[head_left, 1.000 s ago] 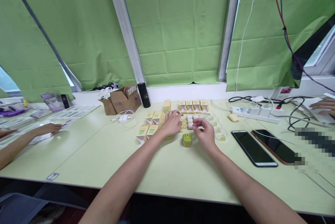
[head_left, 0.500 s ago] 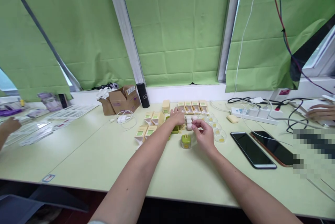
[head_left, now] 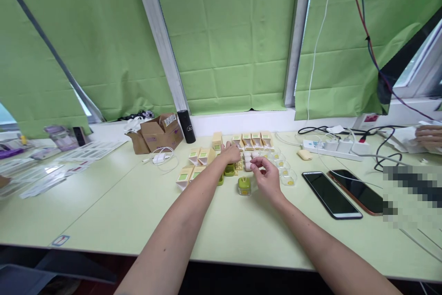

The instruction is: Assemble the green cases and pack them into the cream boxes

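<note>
My left hand [head_left: 230,153] reaches over the green lids [head_left: 229,170], fingers bent and apart; its fingertips are partly hidden, and I see nothing held. My right hand [head_left: 266,174] has curled fingers, thumb and forefinger close together beside short white cylinders [head_left: 247,162]. Whether it pinches something small is too fine to tell. Just in front stands a small clear jar with a green lid [head_left: 244,186]. Clear plastic cups with yellow marks [head_left: 287,177] are lined up right of the right hand. Small cream cartons with green panels stand behind [head_left: 256,139] and to the left [head_left: 185,176].
Two phones [head_left: 331,194] lie at the right, near a white power strip [head_left: 331,149] and tangled cables. A cardboard box [head_left: 160,134], a black cylinder [head_left: 186,126] and a white charger [head_left: 159,159] are at the back left. Other people's hands show at both edges.
The view has shifted slightly. My left hand's fingers have bent and shifted a little over the green lids. The right hand stays beside the white cylinders. The other person's hand at left has drawn back.
</note>
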Tool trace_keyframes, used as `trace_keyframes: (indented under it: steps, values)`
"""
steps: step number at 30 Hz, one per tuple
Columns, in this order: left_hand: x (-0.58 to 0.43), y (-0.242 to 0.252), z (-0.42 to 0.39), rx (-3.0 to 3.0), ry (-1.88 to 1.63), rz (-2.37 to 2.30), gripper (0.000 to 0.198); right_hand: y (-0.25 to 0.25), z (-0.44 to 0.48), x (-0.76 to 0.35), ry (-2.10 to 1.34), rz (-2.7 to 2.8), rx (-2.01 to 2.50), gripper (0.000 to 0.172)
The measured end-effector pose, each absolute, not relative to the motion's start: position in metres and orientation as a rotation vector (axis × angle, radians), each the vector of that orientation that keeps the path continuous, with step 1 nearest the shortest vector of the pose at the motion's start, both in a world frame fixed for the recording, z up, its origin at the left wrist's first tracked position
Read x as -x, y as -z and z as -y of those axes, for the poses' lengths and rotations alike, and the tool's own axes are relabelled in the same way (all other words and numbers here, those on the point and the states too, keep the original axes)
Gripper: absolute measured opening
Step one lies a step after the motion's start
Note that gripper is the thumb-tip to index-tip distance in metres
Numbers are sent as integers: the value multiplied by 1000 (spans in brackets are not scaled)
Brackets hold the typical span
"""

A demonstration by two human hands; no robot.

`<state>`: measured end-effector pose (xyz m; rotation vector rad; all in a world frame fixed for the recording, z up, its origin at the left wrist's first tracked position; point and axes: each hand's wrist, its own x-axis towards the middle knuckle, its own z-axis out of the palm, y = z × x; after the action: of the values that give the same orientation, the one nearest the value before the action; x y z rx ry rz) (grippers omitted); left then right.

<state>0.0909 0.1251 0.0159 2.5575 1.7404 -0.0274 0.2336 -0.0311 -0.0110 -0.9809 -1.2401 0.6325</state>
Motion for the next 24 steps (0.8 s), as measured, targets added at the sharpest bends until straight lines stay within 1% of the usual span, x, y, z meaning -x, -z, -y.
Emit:
trace_keyframes:
  steps: [3,7,10,16,18,24]
  values:
    - [-89,-17,-125,-2577,12,-1726,39,11,32,-233,-628,1245,990,19]
    - [-95,-12,-128,-2564,37,-1717,32,10,32,-233,-625,1247,998,20]
    - [-101,-7,-131,-2528,39,-1734,30,8,33,-233,-618,1254,999,21]
    - [-96,-9,-131,-2520,-96,-1757,29,7,33,-234,-613,1250,984,22]
    - [-90,-15,-128,-2529,-182,-1753,31,7,32,-235,-614,1242,982,22]
    - [-69,-34,-112,-2562,-479,-1679,50,8,29,-237,-608,1214,976,21]
